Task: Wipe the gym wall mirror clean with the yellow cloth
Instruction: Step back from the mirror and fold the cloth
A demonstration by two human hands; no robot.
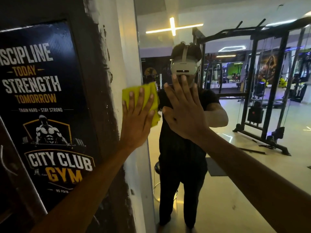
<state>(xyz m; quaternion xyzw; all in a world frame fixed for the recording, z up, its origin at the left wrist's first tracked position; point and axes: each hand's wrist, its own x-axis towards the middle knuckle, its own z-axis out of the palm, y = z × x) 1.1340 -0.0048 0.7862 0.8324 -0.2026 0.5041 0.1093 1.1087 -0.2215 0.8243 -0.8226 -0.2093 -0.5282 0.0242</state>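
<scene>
Head view: the left hand [137, 115] lies flat with spread fingers over the yellow cloth [148, 96], pinning it against the left edge of the mirror [235, 165], where glass meets the white wall strip [124, 56]. A flat palm probably spreads pressure so the whole cloth drags across the glass. The right hand [183, 110] is empty, fingers splayed, and appears pressed against the mirror just beside the cloth, likely bracing the body. The gym poster [43, 106] hangs on the dark wall left of that edge, clear of the wiping.
</scene>
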